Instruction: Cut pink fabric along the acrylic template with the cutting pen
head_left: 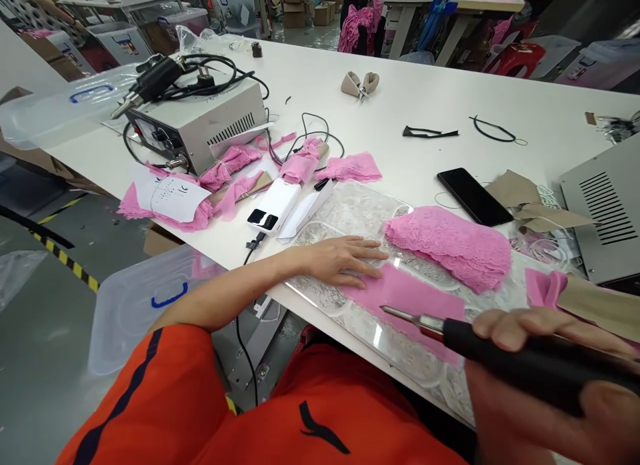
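My left hand (343, 259) lies flat with fingers spread, its fingertips on the left end of a flat pink fabric piece (405, 298). The fabric rests on a clear patterned plastic sheet (320, 288). At the lower right, my right hand (560, 385) is wrapped round a black-handled tool (515, 358). The tool's thin metal tip points left, over the pink fabric; whether it touches cannot be told. Just behind the fabric sits a folded stack of pink lace (450, 245).
A grey box unit (215, 125) with cables and another black tool stands back left. Nearby are pink bundles with a paper label (173, 195) and a white power bank (275, 205). A black phone (474, 197) and a second grey unit (607, 205) are right.
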Motion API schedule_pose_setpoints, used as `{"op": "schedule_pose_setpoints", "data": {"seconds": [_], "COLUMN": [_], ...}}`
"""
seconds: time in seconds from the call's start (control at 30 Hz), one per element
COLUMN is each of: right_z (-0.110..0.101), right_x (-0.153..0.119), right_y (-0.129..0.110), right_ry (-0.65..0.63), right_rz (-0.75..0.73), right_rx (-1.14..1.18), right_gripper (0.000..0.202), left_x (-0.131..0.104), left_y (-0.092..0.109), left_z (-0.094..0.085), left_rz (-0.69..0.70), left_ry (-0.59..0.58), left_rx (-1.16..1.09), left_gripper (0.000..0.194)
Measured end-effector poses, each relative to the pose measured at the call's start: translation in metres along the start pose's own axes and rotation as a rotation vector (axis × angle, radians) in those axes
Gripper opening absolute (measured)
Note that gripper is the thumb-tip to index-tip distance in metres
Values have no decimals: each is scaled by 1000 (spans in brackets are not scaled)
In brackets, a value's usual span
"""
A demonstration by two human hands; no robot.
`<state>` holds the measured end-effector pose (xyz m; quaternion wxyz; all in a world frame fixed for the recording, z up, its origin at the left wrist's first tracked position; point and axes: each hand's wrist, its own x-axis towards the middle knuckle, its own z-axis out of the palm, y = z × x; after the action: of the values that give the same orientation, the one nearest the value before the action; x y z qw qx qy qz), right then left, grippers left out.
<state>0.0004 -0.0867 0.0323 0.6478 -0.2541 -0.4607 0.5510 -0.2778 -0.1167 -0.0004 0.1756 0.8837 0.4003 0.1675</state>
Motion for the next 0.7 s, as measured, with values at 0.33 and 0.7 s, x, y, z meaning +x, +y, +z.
{"op": "schedule_pose_setpoints", "data": {"seconds": [0.33, 0.7], "right_z": [62, 67], "right_x": [-13, -14], "right_y": [24, 29], "right_ry": [-204, -248], "right_rz": [-50, -68], "right_rx": [15, 12], "right_gripper": [21, 20], "left_x": [1, 1], "left_y": [-2, -1], "left_z": [4, 4], "left_rz": [-3, 0], "left_ry": [27, 16], "left_rx": [3, 34], "left_gripper": [37, 38]}}
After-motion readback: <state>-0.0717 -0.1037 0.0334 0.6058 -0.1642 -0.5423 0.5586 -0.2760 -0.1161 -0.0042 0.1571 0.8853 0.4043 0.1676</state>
